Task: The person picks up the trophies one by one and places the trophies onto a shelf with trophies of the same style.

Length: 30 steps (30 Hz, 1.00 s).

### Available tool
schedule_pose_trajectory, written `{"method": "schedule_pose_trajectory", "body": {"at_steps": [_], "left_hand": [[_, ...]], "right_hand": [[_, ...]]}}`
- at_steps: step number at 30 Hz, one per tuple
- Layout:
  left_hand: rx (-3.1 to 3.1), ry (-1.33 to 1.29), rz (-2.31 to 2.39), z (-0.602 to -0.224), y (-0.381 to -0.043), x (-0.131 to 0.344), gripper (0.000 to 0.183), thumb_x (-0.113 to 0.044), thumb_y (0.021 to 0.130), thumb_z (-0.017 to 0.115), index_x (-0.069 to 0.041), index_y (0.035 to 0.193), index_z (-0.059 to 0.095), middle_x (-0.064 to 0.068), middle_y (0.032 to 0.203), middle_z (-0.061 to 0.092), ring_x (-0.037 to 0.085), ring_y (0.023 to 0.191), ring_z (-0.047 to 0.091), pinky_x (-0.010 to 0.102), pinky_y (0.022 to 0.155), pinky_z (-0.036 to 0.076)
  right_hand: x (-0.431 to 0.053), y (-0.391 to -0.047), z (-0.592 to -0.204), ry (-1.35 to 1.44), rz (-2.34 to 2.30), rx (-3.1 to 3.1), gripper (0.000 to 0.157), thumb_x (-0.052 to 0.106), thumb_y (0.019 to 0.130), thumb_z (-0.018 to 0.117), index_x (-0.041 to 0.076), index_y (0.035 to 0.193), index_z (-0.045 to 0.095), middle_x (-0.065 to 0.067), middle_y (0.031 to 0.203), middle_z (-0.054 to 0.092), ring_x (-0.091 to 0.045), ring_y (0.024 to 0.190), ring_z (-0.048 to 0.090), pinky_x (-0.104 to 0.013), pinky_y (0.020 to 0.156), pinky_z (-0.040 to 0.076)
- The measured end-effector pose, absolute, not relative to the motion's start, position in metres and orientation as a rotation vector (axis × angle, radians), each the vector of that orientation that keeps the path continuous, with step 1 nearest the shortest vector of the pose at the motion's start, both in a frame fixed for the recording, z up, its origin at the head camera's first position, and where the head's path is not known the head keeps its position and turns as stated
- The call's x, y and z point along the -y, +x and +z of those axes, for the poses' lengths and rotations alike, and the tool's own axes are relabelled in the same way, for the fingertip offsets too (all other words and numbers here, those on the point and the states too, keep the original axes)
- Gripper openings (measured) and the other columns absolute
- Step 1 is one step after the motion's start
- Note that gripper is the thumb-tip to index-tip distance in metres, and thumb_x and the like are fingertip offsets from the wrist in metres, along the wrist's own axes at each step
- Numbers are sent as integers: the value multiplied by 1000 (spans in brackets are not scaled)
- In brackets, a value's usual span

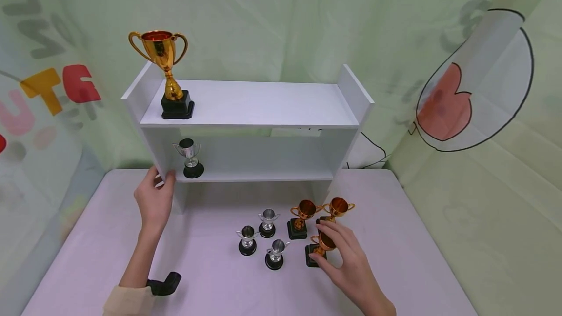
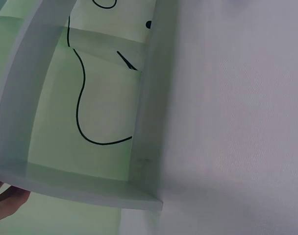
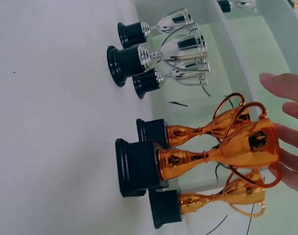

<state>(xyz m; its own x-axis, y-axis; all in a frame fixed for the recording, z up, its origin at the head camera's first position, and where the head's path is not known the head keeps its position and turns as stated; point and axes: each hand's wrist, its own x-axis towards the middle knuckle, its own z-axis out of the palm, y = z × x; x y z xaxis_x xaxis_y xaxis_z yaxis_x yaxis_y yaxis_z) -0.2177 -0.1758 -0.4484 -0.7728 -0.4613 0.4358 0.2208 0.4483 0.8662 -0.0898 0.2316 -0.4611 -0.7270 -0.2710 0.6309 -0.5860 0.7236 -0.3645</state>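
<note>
On my screen, I had the left hand (image 1: pixel 153 199) gripping the left side panel of the white shelf (image 1: pixel 263 104), its thumb and fingers bent around the edge. At twelve o'clock from that hand, a big gold cup (image 1: pixel 162 52) stood upright on the top board; at one o'clock, a small silver cup (image 1: pixel 190 152) stood on the board below. Further right, I saw three silver cups (image 1: pixel 248 234) upright on the table (image 1: pixel 210 277), near one another. Next came the nearest orange cup (image 1: pixel 326 242), upright on the table at nine to ten o'clock from the right hand (image 1: pixel 347 260), with two more orange cups (image 1: pixel 306 210) behind it at eleven and one o'clock. I had that hand's thumb and fingers spread partway around the nearest one, not closed on it; whether any fingertip touched it, I couldn't tell.
</note>
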Motion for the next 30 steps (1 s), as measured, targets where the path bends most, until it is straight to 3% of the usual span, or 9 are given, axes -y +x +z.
{"method": "schedule_pose_trajectory", "body": {"at_steps": [2, 4, 7, 8, 19, 28, 29, 30], "left_hand": [[2054, 199, -1351, -449, -218, 176, 32, -7, 97, 64, 1, 127, 69, 23, 125, 71, 43, 102, 72, -3, 72, 41], [2053, 202, -1344, -449, -219, 176, 31, -8, 97, 64, 1, 127, 69, 22, 124, 71, 42, 102, 72, -2, 72, 41], [2051, 205, -1336, -450, -219, 176, 30, -8, 98, 64, 1, 126, 70, 22, 124, 72, 42, 101, 73, -2, 71, 41], [2050, 206, -1333, -450, -220, 177, 30, -8, 98, 64, 1, 126, 70, 22, 124, 71, 42, 101, 73, -2, 71, 41], [2048, 207, -1310, -451, -221, 177, 29, -7, 98, 64, 1, 125, 70, 23, 122, 72, 41, 97, 73, -2, 70, 41], [2043, 190, -1294, -452, -221, 177, 28, -8, 98, 63, 2, 124, 71, 22, 121, 73, 40, 94, 72, -2, 70, 40], [2043, 191, -1291, -452, -221, 177, 28, -8, 98, 63, 2, 123, 71, 22, 120, 73, 38, 94, 72, -2, 70, 41], [2042, 193, -1291, -452, -221, 177, 28, -8, 98, 63, 2, 123, 71, 22, 119, 73, 29, 91, 74, -2, 70, 41]], "right_hand": [[-234, -91, -463, 645, 762, 2371, 59, 47, 93, 71, 6, 133, 64, -13, 135, 63, -27, 124, 55, -5, 110, 30], [-236, -91, -465, 630, 764, 2373, 62, 29, 82, 88, 5, 133, 64, -15, 134, 63, -28, 124, 55, -5, 110, 30], [-238, -92, -469, 587, 761, 2394, 79, 1, 61, 96, 7, 133, 64, -16, 132, 64, -28, 122, 57, -3, 108, 31], [-239, -92, -470, 566, 759, 2407, 81, -1, 59, 97, 7, 132, 65, -15, 131, 65, -27, 121, 58, -3, 106, 32], [-246, -94, -484, 431, 999, 2434, 74, -8, 62, 93, 8, 129, 65, -5, 121, 70, -14, 101, 70, -8, 87, 51], [-250, -95, -494, 242, 1355, 2457, 67, -9, 73, 86, 1, 134, 62, -15, 127, 69, 3, 105, 66, -13, 87, 54], [-250, -95, -495, 220, 1395, 2455, 66, -9, 74, 86, 2, 134, 61, -15, 129, 68, 3, 105, 66, -13, 87, 54], [-250, -95, -496, 200, 1428, 2455, 66, -8, 74, 86, 2, 135, 61, -16, 129, 67, 3, 104, 66, -14, 87, 54]]}}
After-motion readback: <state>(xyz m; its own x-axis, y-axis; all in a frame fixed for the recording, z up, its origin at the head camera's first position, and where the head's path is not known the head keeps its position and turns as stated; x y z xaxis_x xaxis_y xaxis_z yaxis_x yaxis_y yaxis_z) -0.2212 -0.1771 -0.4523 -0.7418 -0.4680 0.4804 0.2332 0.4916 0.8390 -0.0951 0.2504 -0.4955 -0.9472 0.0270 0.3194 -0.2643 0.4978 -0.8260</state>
